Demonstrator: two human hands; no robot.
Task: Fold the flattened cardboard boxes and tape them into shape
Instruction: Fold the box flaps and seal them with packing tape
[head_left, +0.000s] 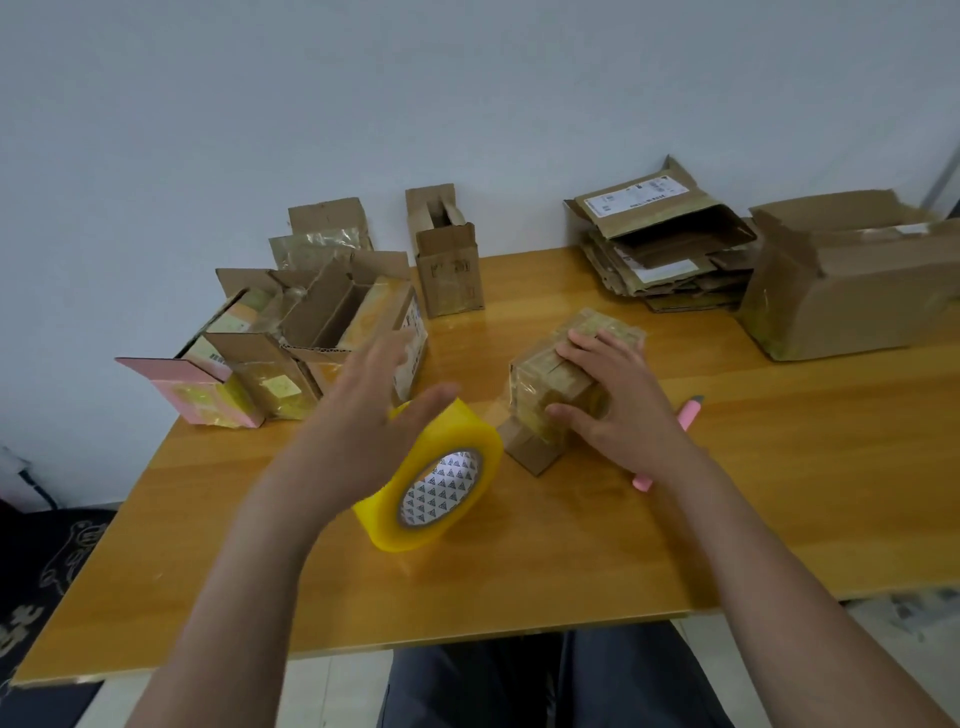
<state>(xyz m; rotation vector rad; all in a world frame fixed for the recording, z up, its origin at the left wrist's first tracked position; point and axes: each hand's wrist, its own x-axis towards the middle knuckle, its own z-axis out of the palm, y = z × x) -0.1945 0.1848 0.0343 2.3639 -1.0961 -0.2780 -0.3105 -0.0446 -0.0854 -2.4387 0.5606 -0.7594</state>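
**Small taped box under the right hand, tape roll standing by the left**

Nearest the camera, dark trousered knees (545, 686) are showing below the near edge of the wooden table (597, 561). Both forearms are reaching out over it.

Left hand (363, 431) is hovering blurred, fingers straight and spread, gripping nothing; it is overlapping the top of the yellow tape roll (431, 483), contact unclear. The roll is standing on its edge near mid-table, patterned core facing the camera.

Right hand (618, 400) is lying over the small box (561, 379), fingers across its top, thumb curling down its near side, gripping it. The box is sitting at mid-table, just right of the roll. It is looking brown, glossy and wrinkled under many tape wraps; one bare cardboard flap is sticking out at its near lower end.

A pink utility knife (693, 410) is lying just right of that hand, partly hidden by the wrist.

Far left: a cluster of folded open boxes (322, 332), one pink. Far middle: an upright open box (449, 270). Far right: a stack of flattened boxes (670, 254) beside a large open box (852, 291).
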